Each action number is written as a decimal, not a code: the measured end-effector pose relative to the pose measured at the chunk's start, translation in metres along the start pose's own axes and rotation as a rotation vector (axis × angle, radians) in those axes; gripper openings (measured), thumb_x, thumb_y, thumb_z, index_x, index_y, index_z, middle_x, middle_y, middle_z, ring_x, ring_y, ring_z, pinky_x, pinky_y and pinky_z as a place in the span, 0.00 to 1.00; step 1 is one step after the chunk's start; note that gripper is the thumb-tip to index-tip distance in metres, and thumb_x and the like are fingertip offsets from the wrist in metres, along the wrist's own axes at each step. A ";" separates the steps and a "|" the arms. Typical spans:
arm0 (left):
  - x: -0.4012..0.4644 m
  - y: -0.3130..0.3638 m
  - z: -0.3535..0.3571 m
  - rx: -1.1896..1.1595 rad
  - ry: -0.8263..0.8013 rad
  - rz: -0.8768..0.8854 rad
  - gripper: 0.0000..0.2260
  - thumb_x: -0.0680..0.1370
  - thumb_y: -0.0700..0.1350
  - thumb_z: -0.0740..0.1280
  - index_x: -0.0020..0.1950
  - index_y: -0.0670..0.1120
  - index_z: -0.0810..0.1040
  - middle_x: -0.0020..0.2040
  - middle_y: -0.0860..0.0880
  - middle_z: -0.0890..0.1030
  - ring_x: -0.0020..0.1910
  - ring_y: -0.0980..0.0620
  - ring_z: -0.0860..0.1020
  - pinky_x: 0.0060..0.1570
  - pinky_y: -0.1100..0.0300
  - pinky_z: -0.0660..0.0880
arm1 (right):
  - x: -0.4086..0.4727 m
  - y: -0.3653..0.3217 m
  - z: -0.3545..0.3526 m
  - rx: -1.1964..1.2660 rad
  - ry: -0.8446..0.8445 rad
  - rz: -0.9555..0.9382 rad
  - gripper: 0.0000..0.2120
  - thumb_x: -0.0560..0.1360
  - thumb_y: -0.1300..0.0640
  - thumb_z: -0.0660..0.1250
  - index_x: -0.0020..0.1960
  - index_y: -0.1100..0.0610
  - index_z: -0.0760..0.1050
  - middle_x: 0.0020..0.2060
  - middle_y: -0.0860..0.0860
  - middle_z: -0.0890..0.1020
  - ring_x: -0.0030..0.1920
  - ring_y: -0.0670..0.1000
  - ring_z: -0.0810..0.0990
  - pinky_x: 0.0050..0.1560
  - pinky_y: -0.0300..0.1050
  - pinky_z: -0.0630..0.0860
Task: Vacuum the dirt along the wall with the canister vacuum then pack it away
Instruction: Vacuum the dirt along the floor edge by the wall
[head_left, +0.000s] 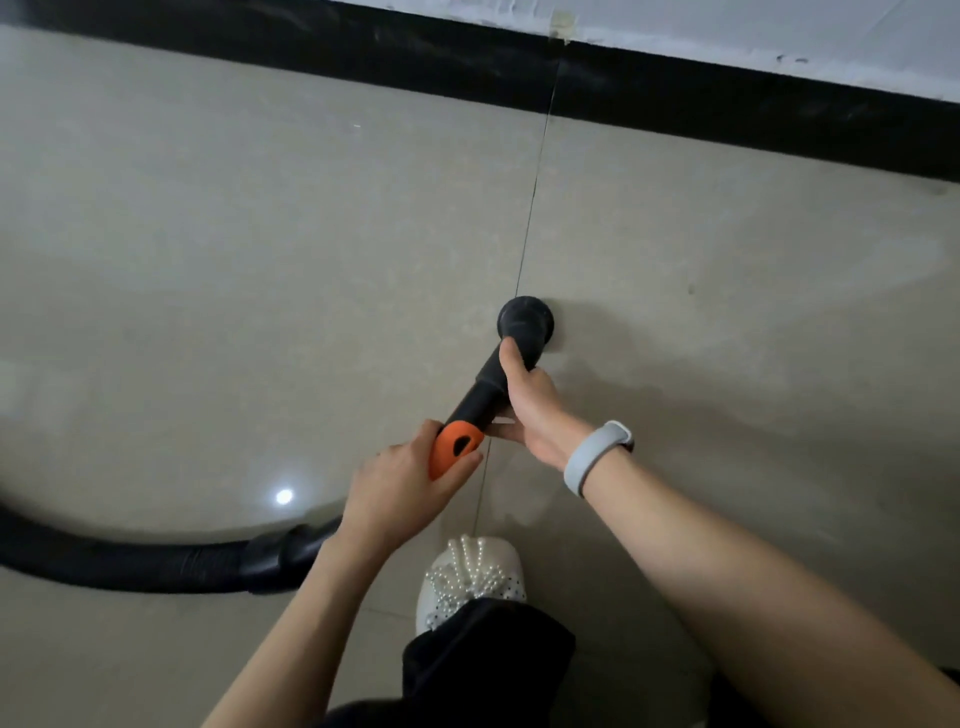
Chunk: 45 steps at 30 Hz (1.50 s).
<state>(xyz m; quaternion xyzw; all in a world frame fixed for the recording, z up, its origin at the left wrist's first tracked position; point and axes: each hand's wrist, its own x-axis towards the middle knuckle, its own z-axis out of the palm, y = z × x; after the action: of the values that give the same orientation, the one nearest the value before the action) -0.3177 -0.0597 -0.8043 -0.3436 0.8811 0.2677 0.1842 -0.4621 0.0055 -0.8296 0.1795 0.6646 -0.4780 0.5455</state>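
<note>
Beige tile floor (260, 234) with a black baseboard (675, 93) running along the white wall (779, 26) at the top, and one grout line (530, 218) coming straight down from the baseboard toward the person's shoe (475, 577).

Progress-wise, I'd say we're still in the vacuuming part. The nozzle (525, 319) sits on the floor right next to the grout line, well short of the baseboard, so the strip by the wall doesn't look reached from this spot. Can't really make out any dirt on the tile, it's too blurry and shiny, so no idea how much has been picked up. Packing away hasn't started as far as I can tell: the hose (156, 564) is still hooked up and curves off to the left of the shoe, and the canister itself isn't in view.

Hands: the left hand (400, 483) grips the orange handle (453, 448), fingers curled round it, forearm coming up from the bottom edge. The right hand (535, 410) holds the black tube (493, 379) just past the handle toward the nozzle, thumb lying along the top and the fingers wrapped underneath. There's a grey band (597, 454) on that wrist. Both arms reach forward and down, tube angled toward the baseboard.
</note>
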 end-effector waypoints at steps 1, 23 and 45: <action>-0.002 -0.006 -0.001 -0.011 -0.009 -0.010 0.20 0.73 0.67 0.57 0.54 0.54 0.69 0.35 0.53 0.73 0.38 0.46 0.77 0.34 0.57 0.65 | -0.003 0.001 -0.006 -0.073 0.004 -0.058 0.18 0.79 0.39 0.54 0.48 0.54 0.71 0.44 0.51 0.80 0.45 0.53 0.81 0.40 0.48 0.81; 0.063 -0.004 -0.038 -0.372 -0.083 0.026 0.13 0.73 0.63 0.63 0.40 0.53 0.73 0.29 0.52 0.77 0.22 0.56 0.75 0.27 0.61 0.72 | 0.017 0.029 -0.100 -1.459 0.461 -0.556 0.28 0.77 0.57 0.57 0.75 0.49 0.55 0.77 0.50 0.51 0.75 0.54 0.48 0.69 0.59 0.53; 0.093 0.089 -0.012 -0.072 -0.183 0.263 0.16 0.74 0.65 0.61 0.53 0.56 0.70 0.38 0.54 0.77 0.34 0.54 0.78 0.34 0.59 0.73 | 0.021 -0.075 -0.089 0.481 0.183 -0.169 0.12 0.77 0.55 0.65 0.55 0.62 0.68 0.40 0.54 0.75 0.37 0.55 0.80 0.48 0.54 0.79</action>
<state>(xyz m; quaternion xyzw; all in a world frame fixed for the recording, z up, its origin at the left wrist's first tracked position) -0.4470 -0.0588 -0.8119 -0.2060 0.8879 0.3508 0.2145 -0.5755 0.0373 -0.8204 0.2905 0.5911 -0.6477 0.3829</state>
